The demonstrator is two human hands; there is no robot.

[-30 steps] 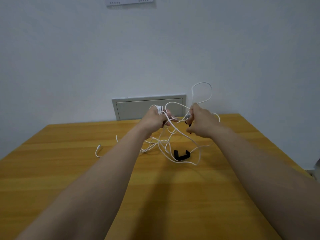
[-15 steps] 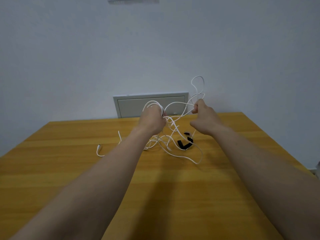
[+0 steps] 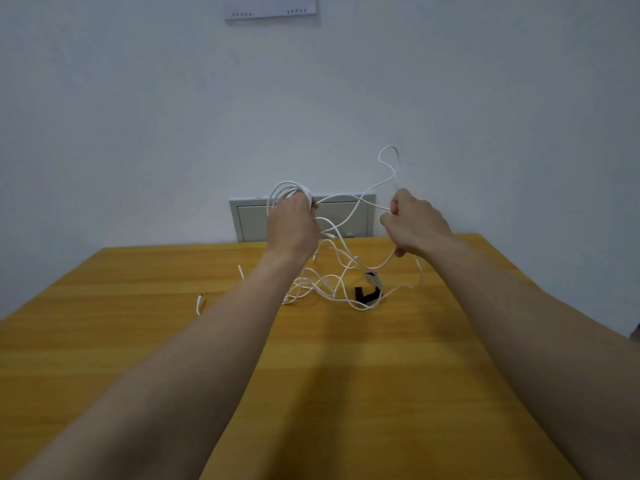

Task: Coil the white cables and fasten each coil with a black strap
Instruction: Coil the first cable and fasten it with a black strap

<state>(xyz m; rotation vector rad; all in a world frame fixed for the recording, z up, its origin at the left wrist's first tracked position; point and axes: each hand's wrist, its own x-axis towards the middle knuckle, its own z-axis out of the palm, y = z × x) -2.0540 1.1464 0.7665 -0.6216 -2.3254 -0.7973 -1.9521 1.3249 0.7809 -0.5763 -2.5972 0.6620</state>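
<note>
Head view. Both bare forearms reach out over a wooden table (image 3: 138, 358), with the hands raised above its far half.

The left hand (image 3: 292, 226) has its fingers closed around a coil (image 3: 306, 194) of white cable, whose loops arch over the knuckles. The right hand (image 3: 415, 225) is curled and pinches a strand of the same cable at its upper edge; a small loop stands up above it against the wall. A slack strand spans the gap between the two hands.

The rest of the cable (image 3: 313, 285) lies in a loose tangle on the table below the hands. One plug end (image 3: 199, 301) trails off to the left.

A black strap (image 3: 367, 295) lies bent on the table at the tangle's right edge, under the right hand and untouched.

A grey panel (image 3: 252, 220) is set in the wall behind the table.
</note>
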